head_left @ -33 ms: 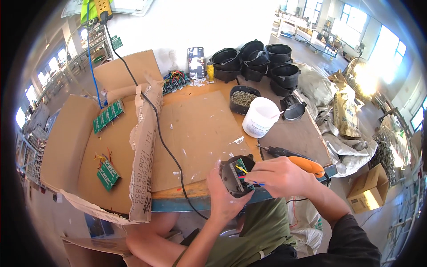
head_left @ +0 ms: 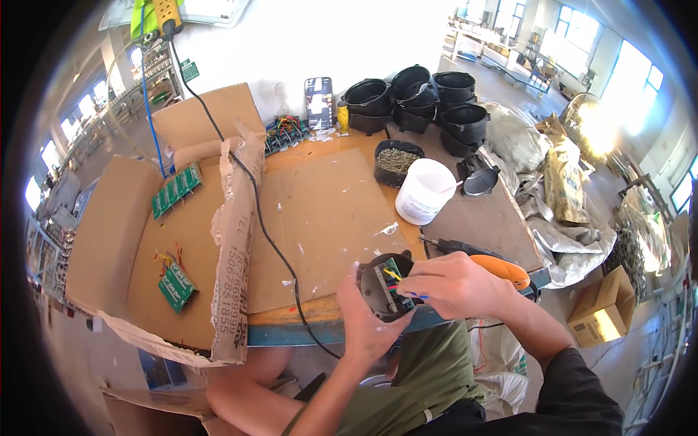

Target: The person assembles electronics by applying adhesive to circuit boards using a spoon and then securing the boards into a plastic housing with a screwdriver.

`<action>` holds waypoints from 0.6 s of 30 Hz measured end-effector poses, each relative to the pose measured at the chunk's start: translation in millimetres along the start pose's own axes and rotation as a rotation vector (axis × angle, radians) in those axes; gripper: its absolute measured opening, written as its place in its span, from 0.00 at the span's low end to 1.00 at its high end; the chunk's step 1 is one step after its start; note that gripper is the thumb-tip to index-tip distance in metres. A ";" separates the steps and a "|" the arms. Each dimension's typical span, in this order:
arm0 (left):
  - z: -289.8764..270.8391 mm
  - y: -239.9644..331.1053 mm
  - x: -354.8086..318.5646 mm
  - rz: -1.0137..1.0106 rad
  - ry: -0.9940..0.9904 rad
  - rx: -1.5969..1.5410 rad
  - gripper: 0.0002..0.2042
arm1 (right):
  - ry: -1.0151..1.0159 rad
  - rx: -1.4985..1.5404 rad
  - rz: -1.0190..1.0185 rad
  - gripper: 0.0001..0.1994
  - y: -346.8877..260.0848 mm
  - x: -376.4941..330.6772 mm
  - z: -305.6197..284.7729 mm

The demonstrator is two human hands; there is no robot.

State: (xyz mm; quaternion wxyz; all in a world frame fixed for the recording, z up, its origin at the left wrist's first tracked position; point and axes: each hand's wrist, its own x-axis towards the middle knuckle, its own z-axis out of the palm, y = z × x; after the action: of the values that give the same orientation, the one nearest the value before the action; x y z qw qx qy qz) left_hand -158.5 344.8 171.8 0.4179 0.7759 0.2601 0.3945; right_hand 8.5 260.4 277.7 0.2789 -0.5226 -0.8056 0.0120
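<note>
- Lower centre of the frame: left hand (head_left: 363, 323) cupped under a round black housing (head_left: 382, 287), grip clamped on it at the table (head_left: 465, 218) edge
- Right hand (head_left: 454, 285) over the housing's right side; fingers pinched together at the coloured wires (head_left: 396, 277); green board inside
- Just right: orange-handled screwdriver (head_left: 483, 260); above it, white bucket (head_left: 424, 191); left of frame, green circuit boards (head_left: 175, 190) on cardboard (head_left: 320, 211)

At frame centre, the round housing (head_left: 383, 289) is black, with a green circuit board and yellow, red and blue wires inside. Right of it, the power tool (head_left: 502, 267) is orange and black. Upper centre: a white bucket (head_left: 424, 192) and black pots (head_left: 422, 98). At left, green circuit boards (head_left: 176, 190) lie on brown cardboard (head_left: 320, 218).
</note>
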 end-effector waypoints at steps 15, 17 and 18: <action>19.3 15.3 -8.7 -0.047 0.090 0.090 0.59 | 0.080 -0.018 0.043 0.25 14.5 -3.8 -5.1; -6.1 23.9 -12.1 -0.027 0.095 0.042 0.59 | 0.248 -0.047 0.223 0.30 4.8 -17.6 -21.0; -27.7 24.9 -8.6 -0.047 0.128 0.051 0.59 | 0.328 -0.030 0.367 0.34 1.9 -32.3 -28.5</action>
State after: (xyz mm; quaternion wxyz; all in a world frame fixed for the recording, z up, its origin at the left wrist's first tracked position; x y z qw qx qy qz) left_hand -184.4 337.9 199.1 0.3899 0.7530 0.3145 0.4267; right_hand 32.9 226.2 287.1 0.3913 -0.6592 -0.6413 -0.0344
